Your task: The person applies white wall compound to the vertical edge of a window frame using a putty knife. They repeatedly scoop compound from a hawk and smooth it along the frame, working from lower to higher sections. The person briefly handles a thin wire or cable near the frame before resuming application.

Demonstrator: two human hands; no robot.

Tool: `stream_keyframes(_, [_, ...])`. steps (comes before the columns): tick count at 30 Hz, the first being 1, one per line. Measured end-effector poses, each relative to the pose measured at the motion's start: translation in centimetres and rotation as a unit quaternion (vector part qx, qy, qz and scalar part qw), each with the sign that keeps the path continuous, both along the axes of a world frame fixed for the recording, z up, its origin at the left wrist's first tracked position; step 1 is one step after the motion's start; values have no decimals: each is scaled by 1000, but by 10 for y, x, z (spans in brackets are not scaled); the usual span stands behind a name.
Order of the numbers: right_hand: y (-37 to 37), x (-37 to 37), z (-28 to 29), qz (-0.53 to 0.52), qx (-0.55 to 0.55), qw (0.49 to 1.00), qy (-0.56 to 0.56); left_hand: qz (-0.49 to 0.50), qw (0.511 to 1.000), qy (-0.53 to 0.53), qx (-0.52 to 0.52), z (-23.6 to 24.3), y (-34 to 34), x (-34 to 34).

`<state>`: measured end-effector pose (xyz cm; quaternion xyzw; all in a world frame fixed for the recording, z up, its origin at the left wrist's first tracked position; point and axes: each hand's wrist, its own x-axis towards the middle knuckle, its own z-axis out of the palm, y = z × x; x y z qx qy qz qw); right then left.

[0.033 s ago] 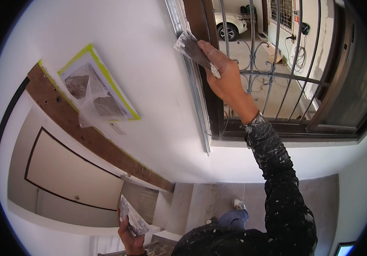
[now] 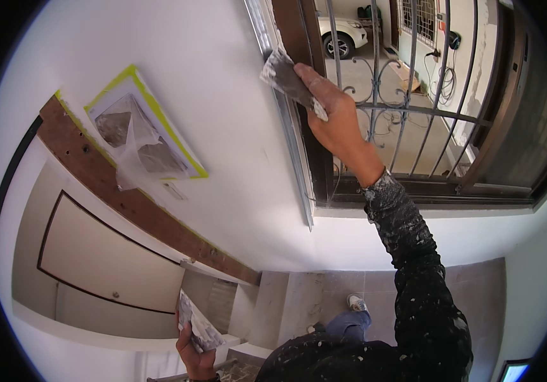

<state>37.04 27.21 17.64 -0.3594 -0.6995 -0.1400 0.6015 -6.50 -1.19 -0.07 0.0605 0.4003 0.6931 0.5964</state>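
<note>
My right hand (image 2: 339, 127) reaches up to the window's left side, its fingers closed on a putty knife (image 2: 289, 81) with a broad grey blade smeared with white filler. The blade lies across a metal edge strip (image 2: 291, 137) that runs down the wall corner beside the brown window frame (image 2: 309, 48). Low at the left, my left hand (image 2: 194, 356) grips a second putty knife (image 2: 199, 328), a flat blade coated with pale filler and tilted upward. Its handle is hidden by my fingers. White specks cover my dark right sleeve (image 2: 413, 254).
Grey window bars (image 2: 407, 109) stand right of my hand; a white car (image 2: 345, 35) is parked beyond. On the white wall (image 2: 222, 76) hangs a panel edged with yellow tape (image 2: 134, 71), partly under plastic film. A brown beam (image 2: 133, 197) slants below it, above a beige door (image 2: 108, 254).
</note>
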Motion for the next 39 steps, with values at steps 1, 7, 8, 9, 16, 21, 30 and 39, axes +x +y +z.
stream_keyframes(1, [-2,1,-10,-7,-3,1000,-8,-27,999,3,20,2,0,0])
stream_keyframes(7, [-7,5,-64,-12,-31,999,-40,-37,999,33,12,16,10,11])
stream_keyframes(8, [-8,5,-73,-11,-33,999,-40,-43,998,33,11,17,11,12])
stream_keyframes(9, [-9,5,-83,-10,-35,999,-40,-53,998,28,21,18,11,13])
stream_keyframes(16, [-16,11,-156,-3,-68,997,-48,-52,998,11,32,14,14,16])
stream_keyframes(21, [-88,10,-218,-12,-192,981,-3,-53,999,8,10,13,16,30])
stream_keyframes(30, [-209,-20,-212,327,-347,872,107,-171,985,28,-17,3,22,105])
stream_keyframes(39, [-186,-10,-160,359,-207,899,-140,-253,963,93,0,-17,38,173])
